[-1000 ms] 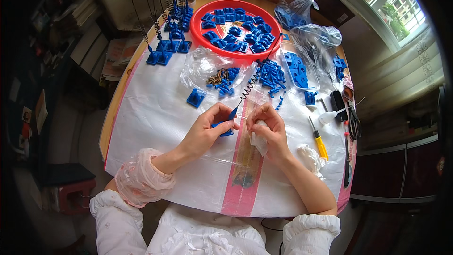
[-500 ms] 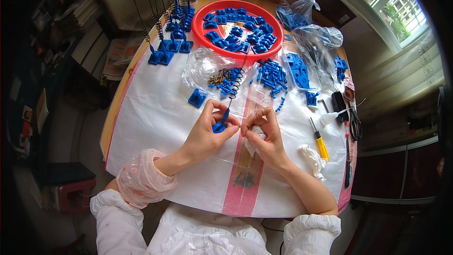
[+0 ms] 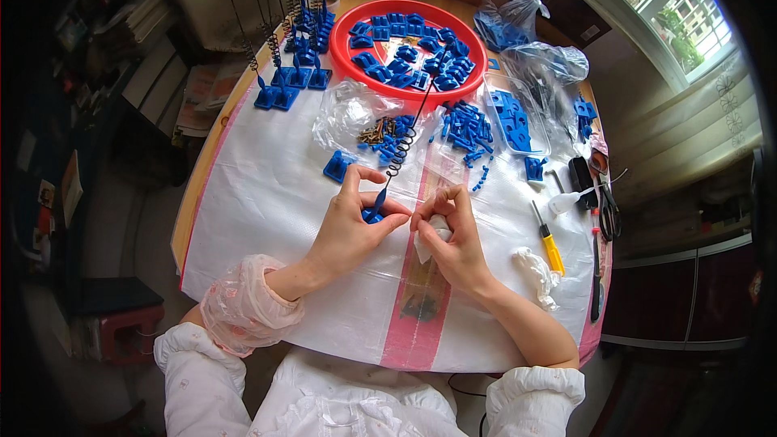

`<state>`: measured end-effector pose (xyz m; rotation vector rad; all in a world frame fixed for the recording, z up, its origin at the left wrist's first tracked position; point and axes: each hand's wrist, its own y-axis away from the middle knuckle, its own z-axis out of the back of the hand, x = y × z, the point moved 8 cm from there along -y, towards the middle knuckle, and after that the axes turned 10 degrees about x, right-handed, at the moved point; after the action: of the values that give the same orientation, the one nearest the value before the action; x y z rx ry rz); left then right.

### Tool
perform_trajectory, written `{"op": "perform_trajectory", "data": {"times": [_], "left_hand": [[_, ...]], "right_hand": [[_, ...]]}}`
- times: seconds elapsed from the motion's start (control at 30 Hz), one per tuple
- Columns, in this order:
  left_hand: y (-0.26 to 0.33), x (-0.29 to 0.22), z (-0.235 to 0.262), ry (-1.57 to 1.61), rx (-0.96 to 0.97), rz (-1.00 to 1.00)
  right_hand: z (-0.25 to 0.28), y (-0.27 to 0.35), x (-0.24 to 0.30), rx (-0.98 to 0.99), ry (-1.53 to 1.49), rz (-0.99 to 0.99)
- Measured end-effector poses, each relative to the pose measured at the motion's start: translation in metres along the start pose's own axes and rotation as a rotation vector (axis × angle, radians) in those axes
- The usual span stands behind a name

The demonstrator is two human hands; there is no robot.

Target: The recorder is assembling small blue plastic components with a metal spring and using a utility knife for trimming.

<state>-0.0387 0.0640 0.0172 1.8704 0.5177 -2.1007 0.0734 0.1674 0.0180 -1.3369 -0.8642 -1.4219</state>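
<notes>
Left of the table's pink stripe, my left hand (image 3: 330,235) is closed around a blue plastic piece (image 3: 375,213). A black coiled spring (image 3: 396,163) rises from that piece, tilted up and to the right, ending in a thin straight rod. My fingers partly hide its base. Facing it, my right hand (image 3: 463,252) has its thumb and fingers pinched together, with a crumpled white tissue (image 3: 427,249) held in the palm. Whether something tiny sits between the right fingertips is too small to tell. Just beyond my left hand lies a square blue base (image 3: 338,167).
A red tub (image 3: 334,53) of blue parts stands at the back. Finished-looking blue stands with springs (image 3: 279,97) fill the far left. Piles of blue pegs (image 3: 467,133) and brass screws (image 3: 376,133) lie mid-table. A yellow screwdriver (image 3: 552,251) and white bottle (image 3: 564,203) are right.
The blue piece has turned in my left hand, so less of its base shows and its rod now reaches up before the red tub. Both hands have shifted slightly left.
</notes>
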Motion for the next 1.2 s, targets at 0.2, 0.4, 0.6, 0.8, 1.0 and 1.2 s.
{"op": "perform_trajectory", "data": {"times": [0.2,0.4,0.6,0.8,1.0,1.2], "left_hand": [[0.002,-0.002,0.001,-0.081,0.013,0.003],[0.002,-0.008,-0.002,-0.175,0.017,-0.019],[0.003,-0.008,-0.004,-0.147,0.022,0.011],[0.003,-0.01,-0.005,-0.186,0.048,-0.007],[0.002,-0.012,-0.006,-0.211,0.067,-0.029],[0.002,-0.013,-0.004,-0.175,0.064,-0.015]], "right_hand": [[-0.006,0.002,0.003,0.025,0.078,-0.026],[-0.007,0.003,0.004,0.005,0.152,-0.001],[-0.01,0.003,0.006,0.02,0.246,-0.003],[-0.013,0.003,0.006,0.041,0.279,0.0],[-0.013,0.003,0.006,0.06,0.238,-0.042],[-0.012,0.002,0.002,0.061,0.133,-0.082]]}}
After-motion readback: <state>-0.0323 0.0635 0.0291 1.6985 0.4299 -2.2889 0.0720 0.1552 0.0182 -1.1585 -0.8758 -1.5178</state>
